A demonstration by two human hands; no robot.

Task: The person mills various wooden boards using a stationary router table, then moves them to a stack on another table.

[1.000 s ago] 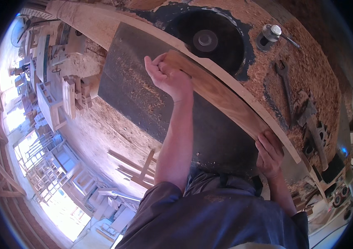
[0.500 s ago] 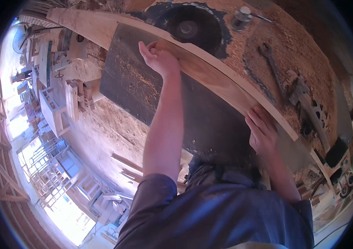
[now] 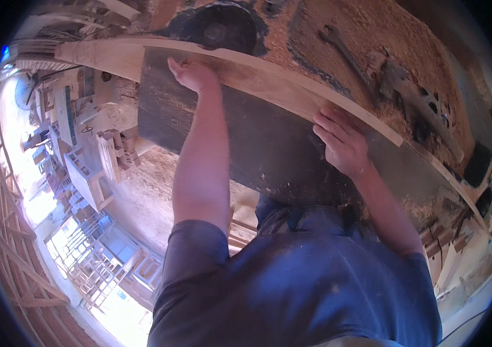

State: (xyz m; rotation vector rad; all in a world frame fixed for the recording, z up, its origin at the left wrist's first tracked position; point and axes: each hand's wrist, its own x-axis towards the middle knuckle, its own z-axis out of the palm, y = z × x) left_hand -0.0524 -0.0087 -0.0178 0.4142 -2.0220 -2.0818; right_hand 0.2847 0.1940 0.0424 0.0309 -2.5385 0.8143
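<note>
A long pale wooden board (image 3: pixel 272 87) runs across the dark flat machine table (image 3: pixel 275 141), its far end reaching past the table's left edge. My left hand (image 3: pixel 195 75) bears on the board near the left side, with some fingers curled against it and one finger sticking out. Farther right, close to the board's near end, my right hand (image 3: pixel 343 143) has its fingers pressed together on the board's face. My right thumb is mostly hidden. Behind the board is a black round machine part (image 3: pixel 216 33), partly covered by the board.
Wood shavings cover the far side, where a wrench (image 3: pixel 350 61) and a dusty metal part (image 3: pixel 393 81) lie. A black block (image 3: pixel 480 165) sits at the right edge. Stacked wood pieces (image 3: pixel 116 151) and furniture frames (image 3: pixel 87 246) stand on the left.
The board has slid left along the table, both hands staying on it. My view has shifted and turned slightly, so the metal cylinder at the back has mostly left the picture.
</note>
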